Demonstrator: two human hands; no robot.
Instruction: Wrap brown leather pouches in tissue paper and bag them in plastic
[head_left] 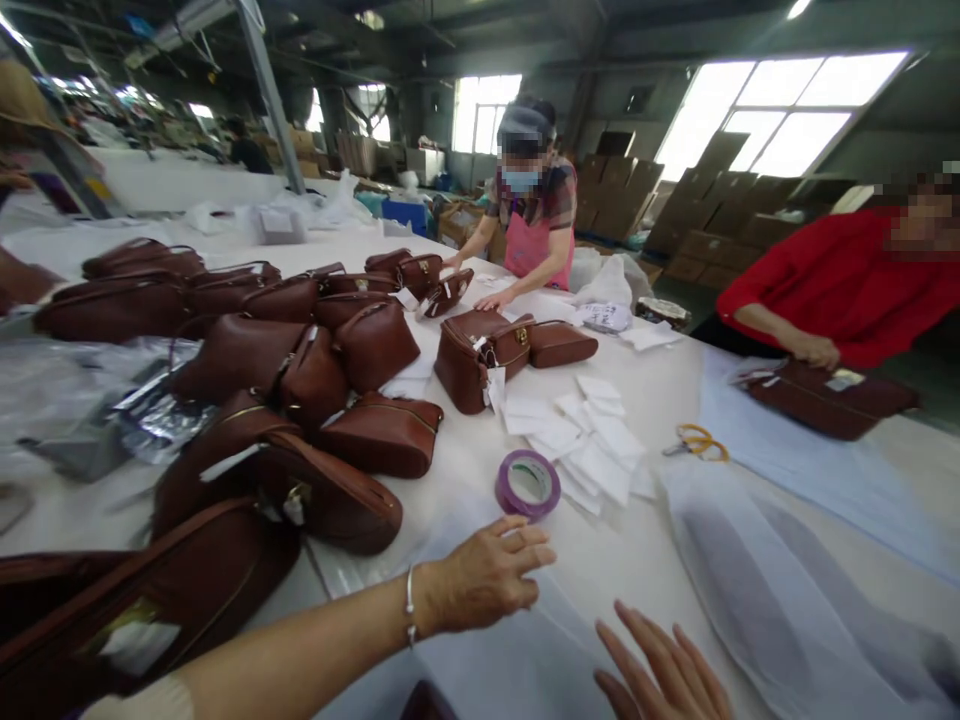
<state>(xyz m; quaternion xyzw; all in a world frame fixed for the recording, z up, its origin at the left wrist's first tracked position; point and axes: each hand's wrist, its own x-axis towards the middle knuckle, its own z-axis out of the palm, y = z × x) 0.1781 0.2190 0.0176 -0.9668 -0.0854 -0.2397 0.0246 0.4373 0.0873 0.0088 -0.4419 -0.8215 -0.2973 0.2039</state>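
My left hand, a bracelet at its wrist, reaches over the table with its fingers apart and nothing in them. Just beyond its fingertips lies a roll of purple tape. My right hand is at the bottom edge with fingers spread, also holding nothing. Beneath both hands lies a sheet or bag of translucent plastic. A dark brown piece shows at the bottom edge, mostly cut off. To the left of my hands are brown leather bags with zips and tags.
White paper slips lie past the tape. Yellow-handled scissors and a wrapped bag are on the right. One person in a pink apron touches bags opposite; another in a red top handles a brown bag.
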